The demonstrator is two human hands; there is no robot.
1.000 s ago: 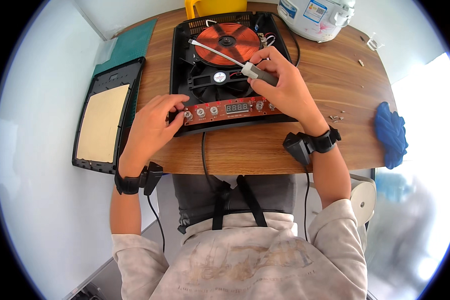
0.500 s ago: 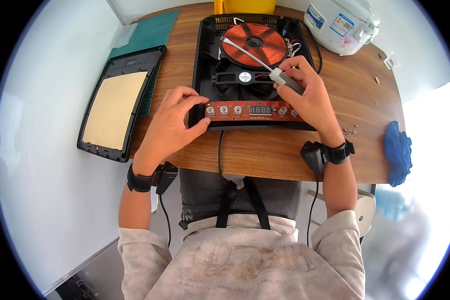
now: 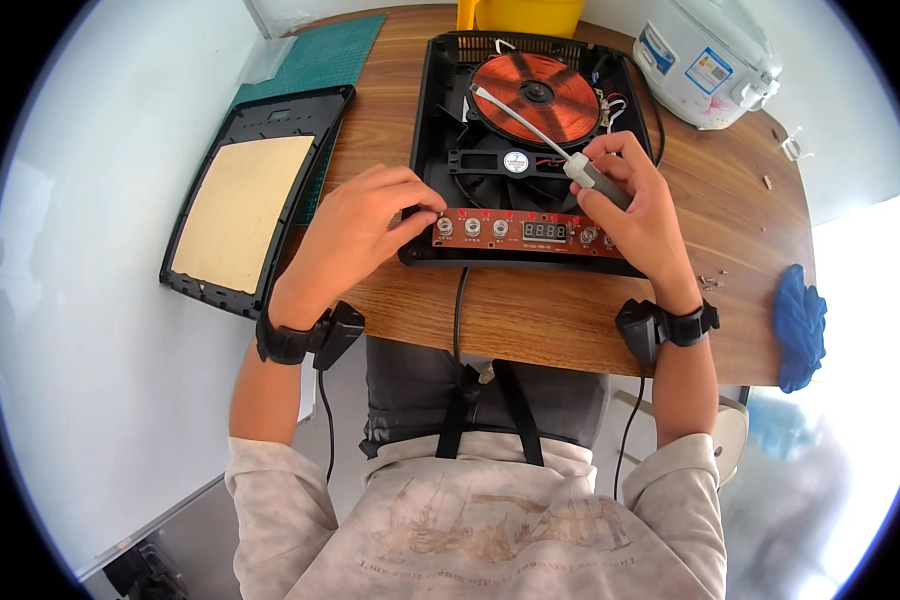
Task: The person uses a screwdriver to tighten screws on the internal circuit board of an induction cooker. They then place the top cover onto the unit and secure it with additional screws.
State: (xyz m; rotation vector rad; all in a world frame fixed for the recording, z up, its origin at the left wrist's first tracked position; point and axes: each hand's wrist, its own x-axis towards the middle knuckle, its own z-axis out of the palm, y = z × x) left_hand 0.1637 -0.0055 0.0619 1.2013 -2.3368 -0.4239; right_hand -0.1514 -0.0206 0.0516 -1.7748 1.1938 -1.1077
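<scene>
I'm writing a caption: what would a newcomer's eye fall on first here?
Probably the copper coil, bright at the far end of the black housing. Then the screwdriver, held in the right hand, its shaft seen across the coil. Also the red board along the housing's near edge.

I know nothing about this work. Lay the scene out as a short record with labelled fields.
Left hand: thumb and fingertip at the left end of a red-brown rectangular circuit board
Right hand: holds a grey-handled metal screwdriver
Centre: open black plastic housing with a round copper-coloured coil
Left side: black panel bearing a beige rectangular sheet
Right side: small metal pieces; crumpled blue cloth
</scene>
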